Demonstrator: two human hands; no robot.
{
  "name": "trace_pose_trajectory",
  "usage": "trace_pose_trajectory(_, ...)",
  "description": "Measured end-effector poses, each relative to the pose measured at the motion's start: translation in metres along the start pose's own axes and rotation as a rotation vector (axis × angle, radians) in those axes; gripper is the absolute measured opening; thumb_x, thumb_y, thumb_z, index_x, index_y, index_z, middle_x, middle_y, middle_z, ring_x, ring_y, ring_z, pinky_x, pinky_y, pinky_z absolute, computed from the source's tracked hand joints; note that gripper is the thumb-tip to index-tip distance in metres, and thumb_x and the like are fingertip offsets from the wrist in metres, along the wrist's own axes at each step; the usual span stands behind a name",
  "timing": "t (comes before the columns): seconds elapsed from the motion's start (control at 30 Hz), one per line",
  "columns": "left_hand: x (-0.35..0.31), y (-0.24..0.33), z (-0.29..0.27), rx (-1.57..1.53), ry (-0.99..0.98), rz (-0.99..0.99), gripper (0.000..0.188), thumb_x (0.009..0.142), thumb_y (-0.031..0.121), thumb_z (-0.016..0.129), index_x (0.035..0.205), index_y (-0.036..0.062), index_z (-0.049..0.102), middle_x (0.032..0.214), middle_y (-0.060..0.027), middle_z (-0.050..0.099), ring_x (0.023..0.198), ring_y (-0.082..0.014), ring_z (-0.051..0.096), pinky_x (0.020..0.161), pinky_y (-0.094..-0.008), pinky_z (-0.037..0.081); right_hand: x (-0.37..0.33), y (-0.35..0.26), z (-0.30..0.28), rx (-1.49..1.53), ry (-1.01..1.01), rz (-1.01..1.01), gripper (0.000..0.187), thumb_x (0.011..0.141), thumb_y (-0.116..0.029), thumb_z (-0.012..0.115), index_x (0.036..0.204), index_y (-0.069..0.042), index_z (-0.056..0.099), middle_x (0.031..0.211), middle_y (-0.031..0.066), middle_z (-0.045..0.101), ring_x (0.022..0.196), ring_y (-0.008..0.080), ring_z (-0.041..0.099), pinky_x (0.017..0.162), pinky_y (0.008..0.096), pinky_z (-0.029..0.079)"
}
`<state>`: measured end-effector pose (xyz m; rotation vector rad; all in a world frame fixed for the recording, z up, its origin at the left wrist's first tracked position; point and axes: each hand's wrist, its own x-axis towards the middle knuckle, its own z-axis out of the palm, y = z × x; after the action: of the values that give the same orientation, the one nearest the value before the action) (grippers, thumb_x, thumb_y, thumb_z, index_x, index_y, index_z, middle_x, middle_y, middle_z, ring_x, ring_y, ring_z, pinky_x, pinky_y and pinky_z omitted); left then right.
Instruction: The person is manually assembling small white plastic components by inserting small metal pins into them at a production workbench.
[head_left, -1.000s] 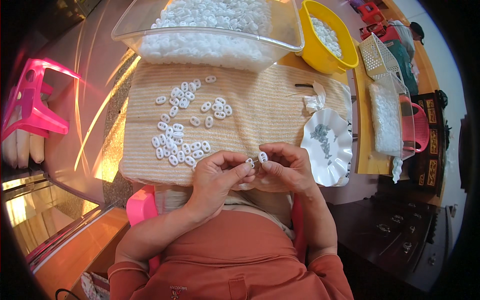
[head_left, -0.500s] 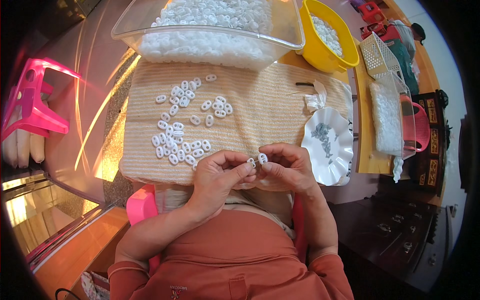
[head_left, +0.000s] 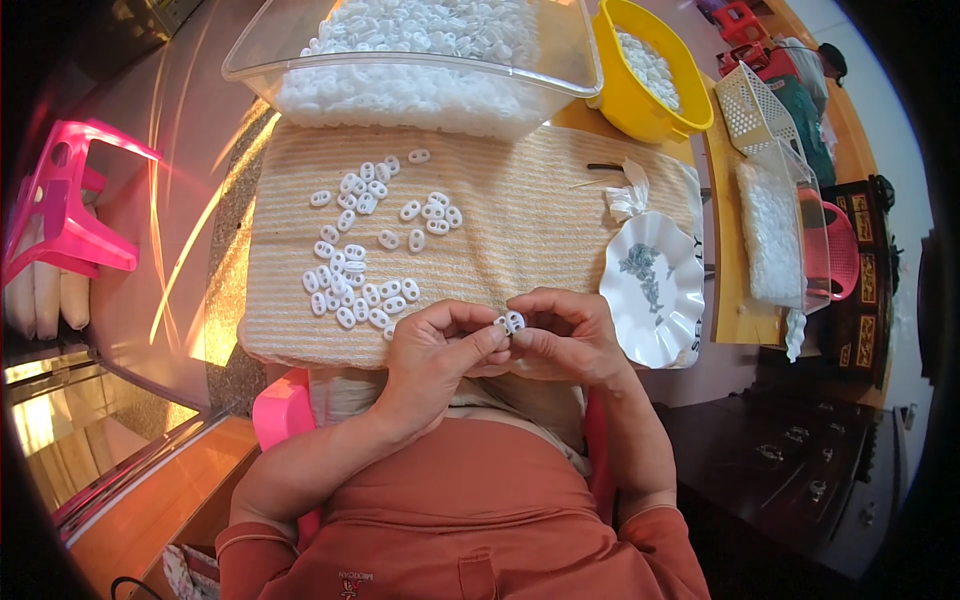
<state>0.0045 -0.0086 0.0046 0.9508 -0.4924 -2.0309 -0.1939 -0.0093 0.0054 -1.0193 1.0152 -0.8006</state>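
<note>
Close to the towel's front edge, my left hand [head_left: 440,348] pinches a small white two-holed oval piece [head_left: 501,323] between thumb and fingers. My right hand [head_left: 575,340] grips a second white oval piece [head_left: 516,320], also with two holes, pressed up against the first. Fingertips cover much of both, and whether they are joined I cannot tell. Many similar loose pieces [head_left: 355,267] lie scattered on the striped towel [head_left: 510,220], left of my hands. To the right sits a white wavy-rimmed plate [head_left: 685,300] with a small heap of grey-blue bits [head_left: 645,270].
A large clear bin [head_left: 420,70] of white pieces stands at the far edge, beside a yellow basin [head_left: 690,105] holding more. Behind the plate are a knotted white plastic bag [head_left: 628,195] and a thin dark tool [head_left: 605,167]. A pink stool [head_left: 80,200] stands at left.
My right hand has moved slightly left, bringing its piece from a small gap away up against the one in my left hand. My left hand stays nearly still.
</note>
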Motion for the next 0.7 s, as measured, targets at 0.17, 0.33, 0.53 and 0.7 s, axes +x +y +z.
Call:
trace_pose_trajectory(0.17, 0.0002, -0.0007, -0.0006, 0.012, 0.009, -0.004, 0.012, 0.087, 0.002, 0.063, 0.099, -0.001, 0.061, 0.085, -0.01, 0.067, 0.074, -0.0131, 0.064, 0.068, -0.0237, 0.054, -0.0001, 0.0001, 0.0007, -0.028, 0.003, -0.013, 0.03, 0.086, 0.003, 0.064, 0.116, 0.005, 0.058, 0.1, 0.0118, 0.067, 0.091, 0.016, 0.065, 0.08, 0.0282, 0.053)
trace_pose_trajectory(0.33, -0.0001, 0.0002, 0.0, 0.004, -0.002, -0.001, 0.012, 0.087, 0.001, 0.063, 0.099, -0.0015, 0.061, 0.087, -0.0105, 0.067, 0.074, -0.0136, 0.065, 0.069, -0.024, 0.055, -0.0004, -0.0003, 0.0, -0.022, 0.006, 0.016, 0.031, 0.086, 0.003, 0.063, 0.116, 0.005, 0.058, 0.1, 0.0121, 0.067, 0.091, 0.0167, 0.065, 0.081, 0.0288, 0.054)
trace_pose_trajectory(0.53, 0.0004, -0.0002, 0.0006, -0.008, -0.005, -0.022, 0.013, 0.087, 0.001, 0.063, 0.1, -0.0017, 0.061, 0.09, -0.0109, 0.067, 0.075, -0.0144, 0.066, 0.071, -0.0249, 0.056, -0.0013, -0.0006, -0.0005, -0.018, 0.004, 0.004, 0.03, 0.086, 0.003, 0.064, 0.116, 0.006, 0.058, 0.1, 0.0126, 0.067, 0.091, 0.0172, 0.065, 0.08, 0.0296, 0.054)
trace_pose_trajectory(0.7, 0.0, -0.0018, -0.0021, -0.052, -0.028, -0.04, 0.014, 0.087, 0.001, 0.063, 0.101, -0.0017, 0.061, 0.091, -0.0114, 0.067, 0.077, -0.0158, 0.066, 0.072, -0.027, 0.058, -0.0006, 0.0007, -0.0005, 0.009, -0.016, -0.033, 0.03, 0.086, 0.003, 0.064, 0.116, 0.006, 0.058, 0.1, 0.013, 0.067, 0.09, 0.0178, 0.066, 0.078, 0.0299, 0.055)
